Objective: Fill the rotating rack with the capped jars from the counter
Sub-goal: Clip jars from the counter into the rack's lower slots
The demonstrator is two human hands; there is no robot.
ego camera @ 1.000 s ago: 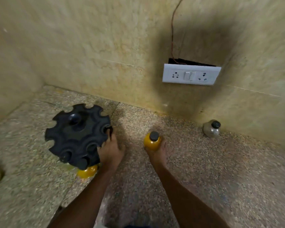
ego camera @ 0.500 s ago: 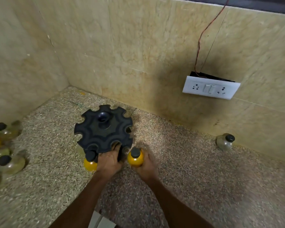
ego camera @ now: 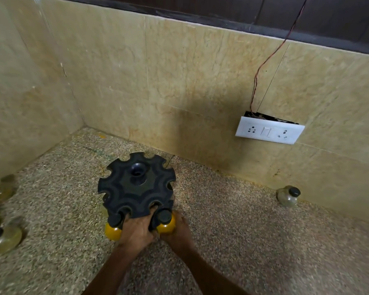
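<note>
Head view, item by item as I am seeing it.

Rotating rack [ego camera: 136, 188]: black plastic, round, with a scalloped rim of open notches and a hollow hub at the centre; it is standing on the counter [ego camera: 243, 241] near the wall corner.

Yellow jar, left [ego camera: 113, 230]: round-bodied, black cap, sitting in a near-side notch of the rack.

Yellow jar, right [ego camera: 166, 223]: same shape and cap; my right hand [ego camera: 180, 231] is curling around it and holding it at the next near-side notch. Whether it is fully seated I cannot tell.

Left hand [ego camera: 136, 227]: gripping the rack's near rim between the two yellow jars, fingers hooking into a notch.

Clear jar, right [ego camera: 287, 195]: black cap, pale contents, standing alone by the wall.

Clear jars, left edge [ego camera: 2, 236]: several, black-capped, blurred, grouped on the counter.

Counter: speckled stone. Walls: beige marble-look tile.

Switch plate [ego camera: 269, 133]: white, hanging loose from the wall, a red wire [ego camera: 264, 64] running up from it.
</note>
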